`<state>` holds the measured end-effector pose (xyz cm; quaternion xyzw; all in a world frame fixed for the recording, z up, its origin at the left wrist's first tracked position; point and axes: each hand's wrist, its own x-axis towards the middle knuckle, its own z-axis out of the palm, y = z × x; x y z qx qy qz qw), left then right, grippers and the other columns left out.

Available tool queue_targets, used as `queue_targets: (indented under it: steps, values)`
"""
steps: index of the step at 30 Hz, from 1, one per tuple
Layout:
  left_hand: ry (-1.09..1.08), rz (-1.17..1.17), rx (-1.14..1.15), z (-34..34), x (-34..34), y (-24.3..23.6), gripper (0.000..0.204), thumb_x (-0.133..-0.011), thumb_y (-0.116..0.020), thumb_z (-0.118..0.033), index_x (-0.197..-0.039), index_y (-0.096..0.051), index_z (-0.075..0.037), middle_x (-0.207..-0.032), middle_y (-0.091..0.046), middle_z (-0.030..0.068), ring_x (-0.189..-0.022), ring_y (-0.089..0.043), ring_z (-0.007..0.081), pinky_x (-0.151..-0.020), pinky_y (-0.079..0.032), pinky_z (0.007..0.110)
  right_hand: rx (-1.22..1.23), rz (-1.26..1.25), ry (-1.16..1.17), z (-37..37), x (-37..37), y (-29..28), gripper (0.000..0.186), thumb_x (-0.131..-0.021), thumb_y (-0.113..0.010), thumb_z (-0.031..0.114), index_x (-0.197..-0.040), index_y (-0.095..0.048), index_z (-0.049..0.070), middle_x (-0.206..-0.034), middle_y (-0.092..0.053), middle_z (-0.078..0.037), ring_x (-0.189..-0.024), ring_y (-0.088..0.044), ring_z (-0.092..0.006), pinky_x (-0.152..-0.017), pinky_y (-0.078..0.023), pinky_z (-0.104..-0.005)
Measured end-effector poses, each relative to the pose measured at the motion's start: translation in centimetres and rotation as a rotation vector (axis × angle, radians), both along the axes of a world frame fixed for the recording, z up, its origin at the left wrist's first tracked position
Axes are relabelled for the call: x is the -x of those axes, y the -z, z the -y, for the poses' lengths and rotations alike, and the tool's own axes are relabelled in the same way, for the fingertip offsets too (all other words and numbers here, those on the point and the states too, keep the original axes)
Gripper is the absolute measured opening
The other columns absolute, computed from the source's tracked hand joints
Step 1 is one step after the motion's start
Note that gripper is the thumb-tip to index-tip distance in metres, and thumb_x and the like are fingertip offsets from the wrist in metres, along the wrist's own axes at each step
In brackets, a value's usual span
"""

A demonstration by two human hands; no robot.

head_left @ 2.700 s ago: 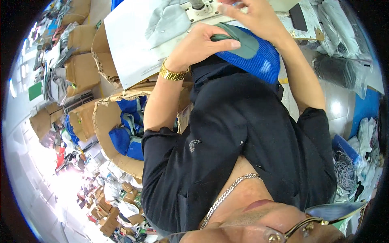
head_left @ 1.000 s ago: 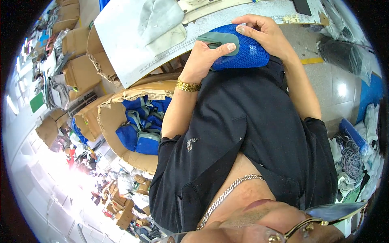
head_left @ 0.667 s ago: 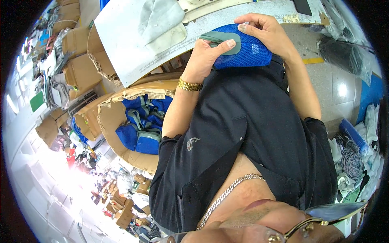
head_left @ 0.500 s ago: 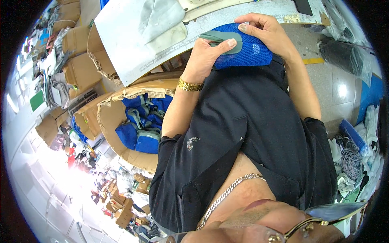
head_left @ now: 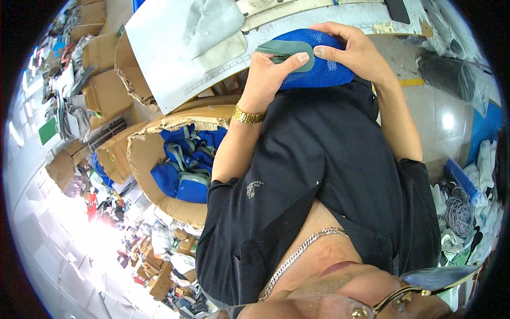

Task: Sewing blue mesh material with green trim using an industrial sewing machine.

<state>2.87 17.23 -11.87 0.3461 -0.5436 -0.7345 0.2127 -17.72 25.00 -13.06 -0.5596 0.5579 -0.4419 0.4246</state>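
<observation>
A blue mesh fabric piece (head_left: 324, 73) with a rounded grey-green flap (head_left: 291, 49) is held up over the table's near edge, in front of my black shirt. My left hand (head_left: 269, 74) pinches the flap, thumb on top and fingers underneath. On the right, my right hand (head_left: 361, 52) grips the upper part of the mesh; its thumb presses on the front, close to my left thumb. Its other fingers curl behind the top edge and are partly hidden. What kind of article this piece belongs to cannot be made out.
A white table (head_left: 164, 58) with a grey cloth (head_left: 212, 26) and a dark phone-like object (head_left: 397, 10) lies ahead. To my left, a cardboard box (head_left: 143, 159) holds similar blue and grey pieces (head_left: 194, 186). A plastic-wrapped dark bundle (head_left: 446, 74) lies right.
My right thumb has moved down and left over the mesh, nearer the grey-green flap. The blue piece has shifted slightly left, and my left hand keeps its pinch.
</observation>
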Motion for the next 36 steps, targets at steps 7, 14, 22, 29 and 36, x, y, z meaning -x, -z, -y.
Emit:
queue_targets:
  steps: [7,14,22,29,36]
  values:
    - [0.490,0.008,0.154,4.3,-0.9,-4.9,0.026,-0.082,-0.077,-0.011,-0.105,-0.070,-0.001,-0.095,-0.071,0.0011,-0.088,-0.062,0.0075,-0.080,-0.052,0.026,0.100,0.278,-0.099,4.5,0.1,-2.9,0.044,-0.096,-0.059,0.020,-0.136,-0.052,0.003,-0.128,-0.059,-0.010,-0.120,-0.051,-0.0159,-0.104,-0.039,-0.0321]
    - [0.950,0.181,0.511,8.6,-0.9,-11.5,0.027,-0.078,-0.083,-0.016,-0.095,-0.071,0.000,-0.087,-0.070,0.0003,-0.082,-0.061,0.0069,-0.072,-0.050,0.024,0.030,0.347,-0.463,9.8,-1.8,-5.3,0.038,-0.098,-0.057,0.031,-0.120,-0.063,0.000,-0.112,-0.066,-0.007,-0.106,-0.057,-0.0131,-0.095,-0.043,-0.0296]
    - [0.726,0.348,0.836,16.2,0.2,-18.7,0.043,-0.069,-0.088,-0.038,-0.086,-0.071,-0.002,-0.068,-0.064,0.0000,-0.061,-0.056,0.0071,-0.054,-0.042,0.023,0.412,-0.051,-0.090,18.1,2.1,-11.9,0.040,-0.095,-0.062,0.036,-0.069,-0.055,0.007,-0.061,-0.038,0.009,-0.059,-0.033,-0.0034,-0.052,-0.027,-0.0246]
    - [0.608,0.466,1.133,19.9,1.4,-21.0,0.044,-0.073,-0.087,-0.035,-0.089,-0.057,-0.007,-0.077,-0.057,-0.0030,-0.070,-0.050,0.0052,-0.058,-0.040,0.023,0.297,0.061,-0.089,22.6,3.3,-12.1,0.031,-0.096,-0.062,0.035,-0.078,-0.060,0.009,-0.073,-0.049,0.011,-0.069,-0.042,0.0005,-0.061,-0.034,-0.0197]
    - [0.494,0.415,1.205,23.1,2.3,-19.8,0.056,-0.066,-0.087,-0.051,-0.085,-0.061,-0.006,-0.069,-0.056,0.0010,-0.065,-0.054,0.0108,-0.055,-0.041,0.023,0.242,0.331,-0.134,26.3,4.1,-10.8,0.023,-0.095,-0.064,0.031,-0.096,-0.069,0.009,-0.082,-0.061,0.008,-0.075,-0.052,0.0001,-0.065,-0.042,-0.0198]
